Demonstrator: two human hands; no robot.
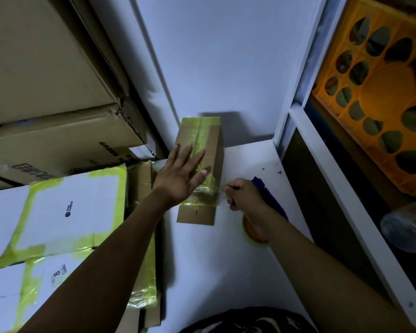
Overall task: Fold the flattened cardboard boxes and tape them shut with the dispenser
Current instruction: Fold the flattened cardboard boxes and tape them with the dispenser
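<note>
Head view. We see small brown cardboard box (pixel 214 150), folded and banded in yellow-green tape, lying on white tabletop (pixel 250 159). Our left hand (pixel 180 175) lies flat on box top, fingers straight and spread, pressing taped seam. Just right of box, our right hand (pixel 244 195) curls tight round blue tape dispenser (pixel 270 197). Thin tape strand (pixel 220 190) runs from dispenser to box's near right edge. Orange-cored tape roll (pixel 251 233) shows under that wrist. Left of box we see white taped carton (pixel 65 212); up right of box, orange plastic crate (pixel 382 92).
</note>
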